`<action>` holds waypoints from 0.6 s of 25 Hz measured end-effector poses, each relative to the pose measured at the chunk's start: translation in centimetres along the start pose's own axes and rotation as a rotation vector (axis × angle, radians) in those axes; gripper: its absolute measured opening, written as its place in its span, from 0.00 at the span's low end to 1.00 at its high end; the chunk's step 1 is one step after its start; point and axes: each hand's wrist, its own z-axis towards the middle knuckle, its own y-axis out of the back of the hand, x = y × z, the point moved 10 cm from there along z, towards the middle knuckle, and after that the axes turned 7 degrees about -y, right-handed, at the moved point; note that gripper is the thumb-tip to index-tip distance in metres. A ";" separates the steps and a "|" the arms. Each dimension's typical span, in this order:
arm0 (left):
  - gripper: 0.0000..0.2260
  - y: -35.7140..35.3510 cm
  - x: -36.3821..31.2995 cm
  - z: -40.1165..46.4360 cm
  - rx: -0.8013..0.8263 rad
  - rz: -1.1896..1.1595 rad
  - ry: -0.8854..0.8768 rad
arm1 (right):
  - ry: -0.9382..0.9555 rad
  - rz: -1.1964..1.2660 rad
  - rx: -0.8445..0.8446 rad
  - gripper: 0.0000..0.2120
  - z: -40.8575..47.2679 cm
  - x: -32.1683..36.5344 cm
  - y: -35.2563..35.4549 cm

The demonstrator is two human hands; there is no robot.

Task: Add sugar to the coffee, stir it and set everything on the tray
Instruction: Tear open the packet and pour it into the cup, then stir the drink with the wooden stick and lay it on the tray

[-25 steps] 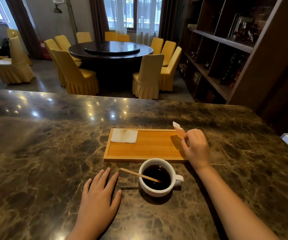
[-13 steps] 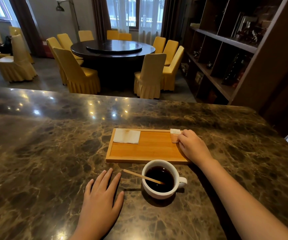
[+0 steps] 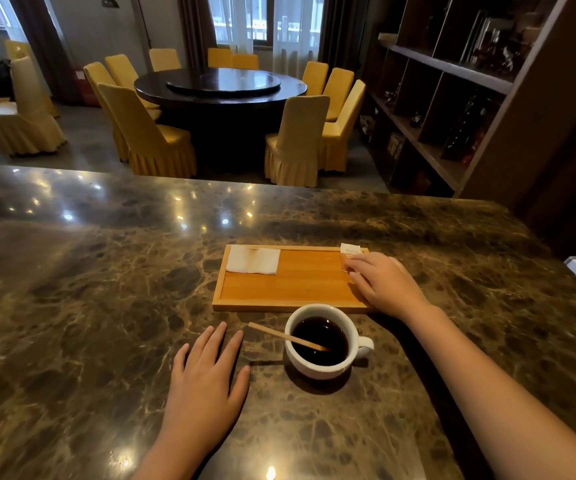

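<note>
Marble counter [image 3: 106, 306]: I see the right hand [image 3: 386, 284], fingers nearly straight, resting on the sugar packet [image 3: 348, 252] at the tray's [image 3: 297, 285] far right corner. The left hand [image 3: 207, 382] lies flat, fingers spread, beside the coffee cup [image 3: 317, 367], which stands just off the tray's near edge with the stirrer [image 3: 279, 334] inside.

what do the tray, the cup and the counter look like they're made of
The tray looks like wood, perhaps bamboo: honey-coloured, smooth, with straight grain lines. The cup seems glazed white ceramic, by its glossy thick wall. The counter appears polished brown marble or similar stone: pale veins, sharp light reflections.
</note>
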 end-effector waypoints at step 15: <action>0.24 0.4 -0.5 -0.1 -0.020 0.003 -0.025 | 0.300 0.045 0.095 0.18 -6.7 17.8 4.4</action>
